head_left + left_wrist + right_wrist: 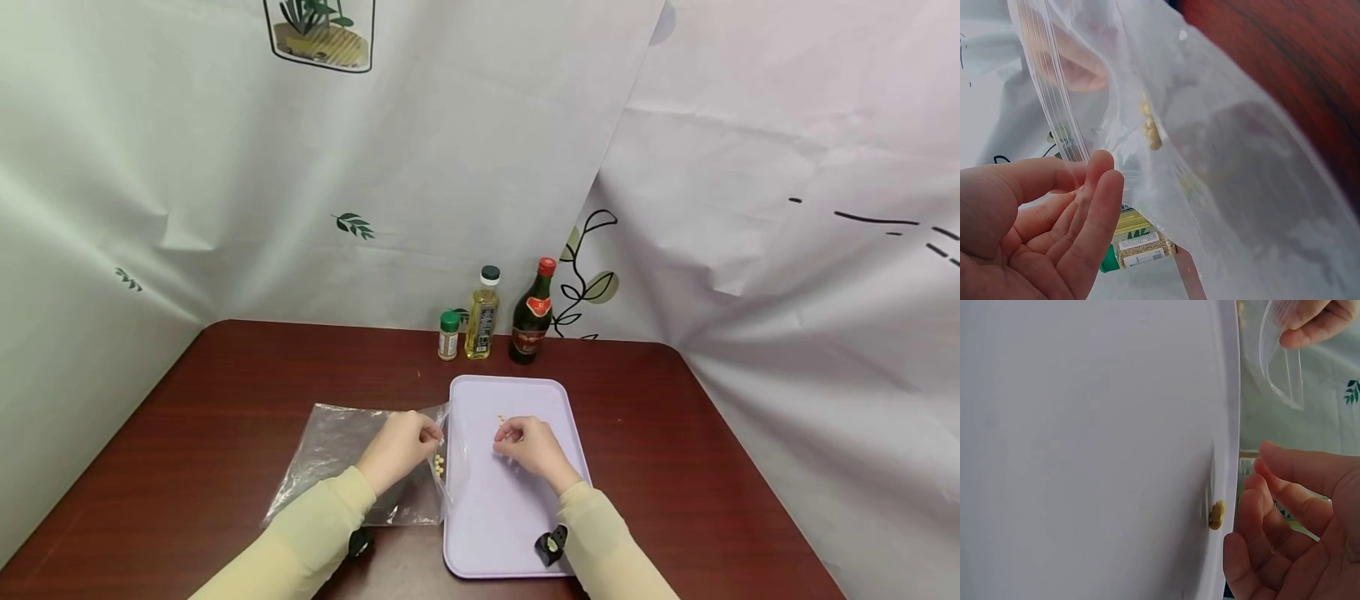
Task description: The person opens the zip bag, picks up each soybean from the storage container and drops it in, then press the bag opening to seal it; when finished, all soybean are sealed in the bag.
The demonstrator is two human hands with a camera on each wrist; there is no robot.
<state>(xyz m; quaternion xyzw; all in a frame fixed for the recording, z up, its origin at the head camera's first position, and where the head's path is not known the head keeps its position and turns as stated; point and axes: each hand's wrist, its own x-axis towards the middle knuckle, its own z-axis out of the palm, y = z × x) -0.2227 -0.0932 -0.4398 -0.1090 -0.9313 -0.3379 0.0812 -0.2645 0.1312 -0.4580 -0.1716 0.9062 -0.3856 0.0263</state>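
Left hand [400,446] pinching bag [330,442] at tray's [487,533] left edge; right hand [534,450] narrowed above tray, contents unclear; bottles [482,325] beyond.

No wording reads clearly on the green-capped shaker jar [447,340], the oil bottle [482,321] or the red-capped dark bottle [532,317], just below the head view's centre; their print is too small or blurred.

Lilac tray [487,521], colourless bag [337,446], yellow pellets [1152,136], reddish-brown table [660,467], white backdrop [450,150] (green leaf prints [354,225])
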